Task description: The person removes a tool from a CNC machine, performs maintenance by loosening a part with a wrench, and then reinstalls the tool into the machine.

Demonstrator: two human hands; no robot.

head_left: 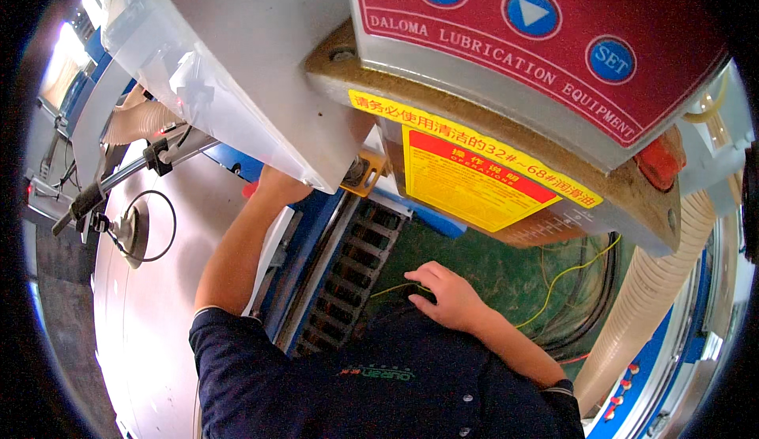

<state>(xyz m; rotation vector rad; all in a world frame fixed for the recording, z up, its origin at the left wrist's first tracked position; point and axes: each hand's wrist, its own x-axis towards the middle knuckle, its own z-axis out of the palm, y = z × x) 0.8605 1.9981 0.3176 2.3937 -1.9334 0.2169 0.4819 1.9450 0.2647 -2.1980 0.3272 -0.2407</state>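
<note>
The L hand point(281, 187) is at approx. 10 o'clock, reaching behind the white machine cover point(265, 64), which lies at 11 o'clock. Its fingers are hidden there, so I cannot tell if they are apart or clamped on sth. The R hand point(452, 297), at 5 o'clock, is w/o load, fingers apart and a bit curled, near a thin yellow cable point(389, 289); if they touch it, I cannot tell.

The cover looks stiff and smooth, prob. sheet metal; I judge it rather heavy, maybe slippery if oily, best held by its lower edge, w/ care for the corner. The cable is prob. light and flexible, to be taken gently, w/o pulling.

Labels: at 1 o'clock, the oiler unit point(514, 115) has a dark-red control panel point(573, 37) w/ white lettering and round blue buttons point(532, 12); below, a yellow-and-red instruction sticker point(466, 194).
</note>
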